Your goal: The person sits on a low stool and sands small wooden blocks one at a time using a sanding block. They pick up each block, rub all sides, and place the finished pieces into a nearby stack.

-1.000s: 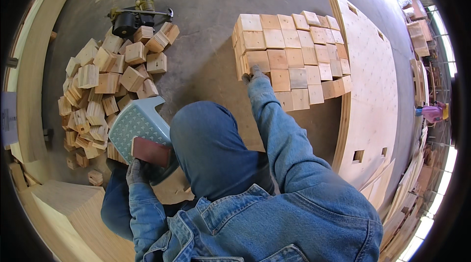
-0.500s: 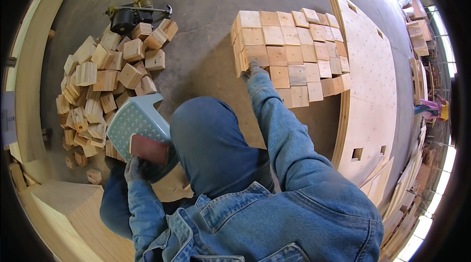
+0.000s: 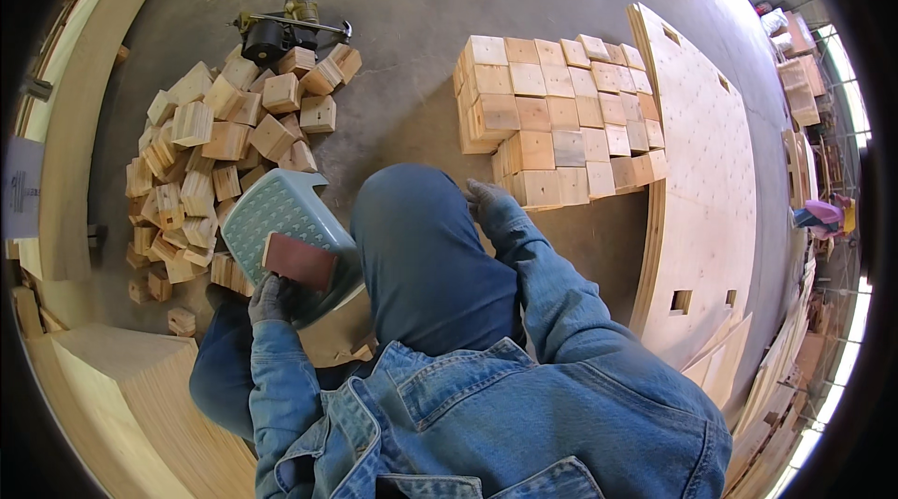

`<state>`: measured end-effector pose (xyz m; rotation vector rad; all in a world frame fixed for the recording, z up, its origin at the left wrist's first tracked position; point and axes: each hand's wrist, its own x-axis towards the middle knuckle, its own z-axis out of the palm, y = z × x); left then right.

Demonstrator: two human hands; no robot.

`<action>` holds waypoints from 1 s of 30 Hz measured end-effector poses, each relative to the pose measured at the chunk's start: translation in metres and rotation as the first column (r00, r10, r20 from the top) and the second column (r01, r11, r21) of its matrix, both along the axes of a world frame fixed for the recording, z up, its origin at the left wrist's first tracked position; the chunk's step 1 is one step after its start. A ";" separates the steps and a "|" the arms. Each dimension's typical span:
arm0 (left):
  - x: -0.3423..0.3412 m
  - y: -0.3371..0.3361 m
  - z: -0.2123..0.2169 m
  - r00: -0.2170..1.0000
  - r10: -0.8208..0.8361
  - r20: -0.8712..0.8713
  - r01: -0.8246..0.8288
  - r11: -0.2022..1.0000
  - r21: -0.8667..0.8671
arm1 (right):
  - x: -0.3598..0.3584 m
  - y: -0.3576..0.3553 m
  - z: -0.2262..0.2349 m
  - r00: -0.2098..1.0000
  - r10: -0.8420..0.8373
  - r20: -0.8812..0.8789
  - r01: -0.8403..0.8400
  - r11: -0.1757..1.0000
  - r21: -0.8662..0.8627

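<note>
My left hand (image 3: 269, 301) grips a flat block with a reddish-brown face (image 3: 301, 262) and a pale edge, at the near side of a blue-green plastic stool (image 3: 281, 209). Beside my raised knee, my right hand (image 3: 485, 198) is open with nothing visible in it, just off the near left corner of the stacked wooden blocks (image 3: 575, 111). These blocks form neat rows with their end faces up. Left of the stool lies a loose heap of wooden blocks (image 3: 227, 141).
A black and yellow power tool (image 3: 292, 28) lies on the concrete floor behind the heap. Large plywood sheets (image 3: 697, 181) with square holes lie to the right of the stack. A thick stack of boards (image 3: 140, 377) stands at the near left. Another person (image 3: 823, 216) is far right.
My right hand has come away from the stack's front left, back toward my knee. The reddish-brown block stays in my left hand. The whole view has shifted slightly.
</note>
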<state>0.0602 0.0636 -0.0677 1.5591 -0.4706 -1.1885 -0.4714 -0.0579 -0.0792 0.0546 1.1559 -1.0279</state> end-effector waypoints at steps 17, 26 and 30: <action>-0.030 -0.001 0.064 0.912 0.338 -0.231 -0.341 0.940 0.028 | -0.004 -0.072 0.215 0.870 -0.163 -0.466 -0.102 0.865 -0.492; -0.017 0.032 0.080 0.963 0.187 -0.193 -0.215 0.968 -0.133 | 0.184 -0.060 0.259 0.838 0.117 -0.533 -0.508 0.525 -0.683; -0.028 0.016 0.081 0.940 0.276 -0.201 -0.284 0.959 -0.008 | 0.257 -0.048 0.158 0.706 0.195 -0.680 -0.704 0.298 -0.645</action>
